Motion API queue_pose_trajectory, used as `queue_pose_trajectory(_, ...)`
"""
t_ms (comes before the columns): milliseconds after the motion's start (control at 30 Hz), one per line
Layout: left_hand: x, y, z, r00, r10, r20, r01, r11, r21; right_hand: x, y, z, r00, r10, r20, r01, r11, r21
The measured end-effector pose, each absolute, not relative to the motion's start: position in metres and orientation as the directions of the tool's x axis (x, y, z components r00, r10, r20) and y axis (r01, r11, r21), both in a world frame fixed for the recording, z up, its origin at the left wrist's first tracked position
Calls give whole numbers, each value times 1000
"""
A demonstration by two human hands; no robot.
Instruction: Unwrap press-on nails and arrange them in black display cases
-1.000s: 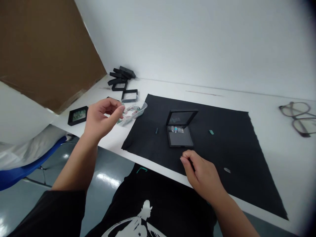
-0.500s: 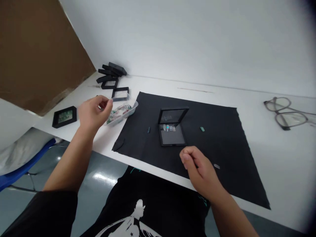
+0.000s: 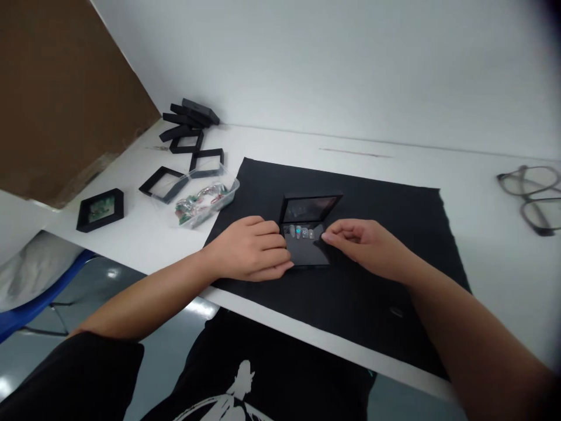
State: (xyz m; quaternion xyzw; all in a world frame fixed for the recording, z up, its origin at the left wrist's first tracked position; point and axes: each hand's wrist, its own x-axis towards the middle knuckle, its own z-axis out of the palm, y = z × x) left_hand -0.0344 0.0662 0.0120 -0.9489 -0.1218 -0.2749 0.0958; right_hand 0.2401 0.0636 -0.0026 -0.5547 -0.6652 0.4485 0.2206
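An open black display case [image 3: 307, 257] lies on a black cloth [image 3: 385, 204], its windowed lid [image 3: 311, 209] tilted up at the back. Inside, along the hinge side, runs a row of small decorated press-on nails [image 3: 298, 232], pale and turquoise. My left hand [image 3: 254, 248] rests against the case's left edge, fingers curled over it. At the right edge, my right hand [image 3: 366, 242] pinches thumb and fingertips together; what is between them, if anything, is hidden. A single clear nail tip [image 3: 397, 312] lies on the cloth below my right forearm.
A clear plastic tub [image 3: 219, 204] of green and red bits stands left of the cloth. Around it are black frames [image 3: 162, 183], one with green contents [image 3: 100, 209], and a stack of black cases [image 3: 193, 112]. Glasses [image 3: 534, 199] lie at far right.
My left hand has come from beside the tub to the case's left edge. My right hand has moved up to its right edge. A frame formerly behind my left hand now shows.
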Motion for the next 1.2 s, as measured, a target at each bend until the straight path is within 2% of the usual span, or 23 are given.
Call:
queue_pose_trajectory(167, -44, 72, 3, 769, 332, 547, 306, -942, 141, 238, 59, -11, -253, 933, -256, 689, -12, -725)
queue_pose_trajectory(433, -46, 71, 3, 755, 458, 470, 331, -884, 330, 235, 54, -15, -182, 973, -142, 704, 28, -710)
queue_pose_trajectory(567, -49, 73, 1, 726, 461, 511, 342, -886, 313, 238, 50, -17, -177, 979, -102, 678, 46, -733)
queue_pose_trajectory(733, -51, 74, 0, 669, 457, 586, 337, -890, 309, 247, 47, -20, -254, 965, -62, 568, 97, -818)
queue_pose_trajectory(867, -58, 78, 3, 599, 409, 688, 334, -909, 249, 246, 44, -18, -236, 971, -39, 618, 119, -777)
queue_pose_trajectory(933, -63, 81, 5, 551, 397, 734, 301, -915, 268, 243, 42, -15, -245, 969, -41, 647, 132, -751)
queue_pose_trajectory(1067, -77, 88, 5, 334, 433, 837, 207, -900, 382, 241, 41, -11, -252, 968, -7, 640, 161, -751)
queue_pose_trajectory(1200, -91, 99, 6, 25, 409, 912, 274, -881, 387, 244, 43, -16, -221, 975, 20, 607, 154, -779)
